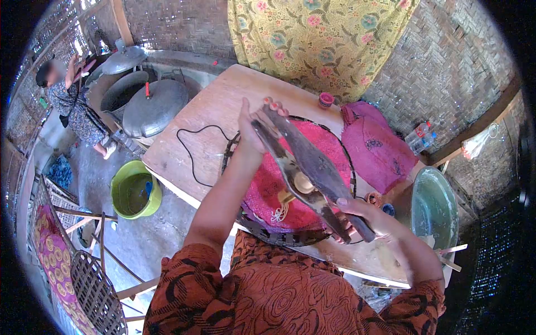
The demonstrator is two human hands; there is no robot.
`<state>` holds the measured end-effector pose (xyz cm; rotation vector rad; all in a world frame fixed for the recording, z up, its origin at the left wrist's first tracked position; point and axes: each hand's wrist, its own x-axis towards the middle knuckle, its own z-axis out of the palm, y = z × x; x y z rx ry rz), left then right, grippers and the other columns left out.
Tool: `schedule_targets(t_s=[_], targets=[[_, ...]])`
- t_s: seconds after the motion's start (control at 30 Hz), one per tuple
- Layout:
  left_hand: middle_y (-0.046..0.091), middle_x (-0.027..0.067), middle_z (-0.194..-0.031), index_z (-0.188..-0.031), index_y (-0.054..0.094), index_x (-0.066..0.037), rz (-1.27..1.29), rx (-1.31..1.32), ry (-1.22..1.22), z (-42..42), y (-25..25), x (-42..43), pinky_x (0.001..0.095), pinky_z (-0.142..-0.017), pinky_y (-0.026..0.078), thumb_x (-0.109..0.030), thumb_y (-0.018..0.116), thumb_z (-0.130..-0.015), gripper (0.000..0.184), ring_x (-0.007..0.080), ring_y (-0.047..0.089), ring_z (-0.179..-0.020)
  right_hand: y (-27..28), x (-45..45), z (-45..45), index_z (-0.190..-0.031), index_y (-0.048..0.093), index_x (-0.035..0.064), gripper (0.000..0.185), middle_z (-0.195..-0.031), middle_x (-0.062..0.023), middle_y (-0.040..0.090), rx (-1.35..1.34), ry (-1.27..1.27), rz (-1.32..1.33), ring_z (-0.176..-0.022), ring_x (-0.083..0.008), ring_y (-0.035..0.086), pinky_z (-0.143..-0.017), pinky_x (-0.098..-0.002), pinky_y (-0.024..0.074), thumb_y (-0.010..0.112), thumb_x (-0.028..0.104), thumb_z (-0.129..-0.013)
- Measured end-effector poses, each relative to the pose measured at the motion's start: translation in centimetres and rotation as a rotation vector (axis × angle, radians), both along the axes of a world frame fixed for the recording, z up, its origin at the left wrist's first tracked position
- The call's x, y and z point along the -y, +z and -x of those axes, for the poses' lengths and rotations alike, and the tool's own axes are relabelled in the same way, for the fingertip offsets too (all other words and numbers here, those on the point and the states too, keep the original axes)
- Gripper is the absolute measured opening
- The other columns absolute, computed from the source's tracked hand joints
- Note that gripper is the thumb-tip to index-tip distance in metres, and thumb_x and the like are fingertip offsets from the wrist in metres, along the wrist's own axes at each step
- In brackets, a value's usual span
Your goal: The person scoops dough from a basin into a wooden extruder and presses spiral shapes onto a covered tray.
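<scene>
I see left hand (253,129) and right hand (367,215) clamped on opposite ends of the wooden press (319,166), probably to steady it over pale strands (280,213) and pink cloth (326,142)

Below our left hand (252,133) and right hand (369,214), we have a pale wooden table (192,114). Directly under our grip lies a round tray (353,173), its dark rim circling a spread of pink cloth (329,148). Left of our left hand, a thin black cord (190,130) loops across the tabletop. Beyond our grip, toward the far edge, we see a small pink jar (326,100) and, right of it, a magenta bundle (377,153). Just past our right hand sit a small orange item (373,198) and a blue one (388,209).
</scene>
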<state>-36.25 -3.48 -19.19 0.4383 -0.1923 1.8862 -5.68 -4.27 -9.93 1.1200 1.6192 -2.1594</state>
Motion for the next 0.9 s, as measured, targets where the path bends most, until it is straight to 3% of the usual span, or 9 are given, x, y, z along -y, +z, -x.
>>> schedule_targets(t_s=[0.27,0.4,0.5,0.67,0.77,0.9], targets=[[0.047,0.0069,-0.080,-0.086,0.048,-0.012,0.077,0.063,-0.021,-1.1,1.8,2.9,0.0385,-0.071,0.042,-0.064,0.027,-0.088,0.056,0.0262,0.048,-0.081,2.9,0.6,-0.9,-0.088,0.061,-0.0009,0.052,-0.070,-0.0093,0.061,-0.032,0.109,-0.004,-0.058,-0.0164,0.060,-0.048,-0.0277,0.0456,0.049,0.050,-0.088],[0.048,0.0076,-0.079,-0.085,0.047,-0.011,-0.024,0.060,-0.022,-0.4,2.3,1.4,0.0393,-0.070,0.041,-0.063,0.026,-0.088,0.056,0.0265,0.048,-0.079,3.1,0.4,-0.1,-0.084,0.061,0.0002,0.050,-0.067,-0.0086,0.061,-0.015,0.027,-0.148,-0.056,-0.0150,0.059,-0.047,-0.0268,0.0451,0.052,0.049,-0.087],[0.047,0.0084,-0.076,-0.083,0.046,-0.011,0.061,0.016,0.012,1.0,3.3,2.4,0.0393,-0.068,0.041,-0.063,0.022,-0.089,0.058,0.0268,0.047,-0.075,1.5,-0.1,0.6,-0.083,0.061,0.0021,0.052,-0.063,-0.0061,0.059,-0.078,0.169,-0.191,-0.054,-0.0132,0.057,-0.046,-0.0266,0.0419,0.050,0.053,-0.087],[0.047,0.0087,-0.075,-0.082,0.047,-0.010,0.082,0.028,0.033,0.0,2.3,4.2,0.0389,-0.068,0.041,-0.065,0.022,-0.088,0.060,0.0264,0.047,-0.075,0.9,0.2,-0.1,-0.083,0.061,0.0024,0.051,-0.064,-0.0071,0.060,-0.124,0.195,-0.090,-0.052,-0.0139,0.056,-0.046,-0.0275,0.0415,0.050,0.052,-0.087],[0.046,0.0085,-0.073,-0.078,0.046,-0.010,0.181,0.113,0.052,-1.2,0.7,3.1,0.0377,-0.067,0.041,-0.063,0.025,-0.089,0.058,0.0259,0.047,-0.072,1.0,-0.4,-0.9,-0.084,0.060,0.0005,0.048,-0.069,-0.0088,0.060,-0.066,0.119,-0.066,-0.055,-0.0150,0.058,-0.047,-0.0265,0.0461,0.053,0.048,-0.087],[0.047,0.0074,-0.070,-0.076,0.046,-0.010,0.165,0.091,-0.009,-0.2,-1.8,0.7,0.0371,-0.066,0.041,-0.062,0.027,-0.089,0.057,0.0251,0.047,-0.070,-2.0,-1.3,-0.1,-0.083,0.059,0.0019,0.051,-0.069,-0.0069,0.058,-0.071,0.120,-0.118,-0.055,-0.0144,0.057,-0.048,-0.0271,0.0446,0.053,0.052,-0.086]])
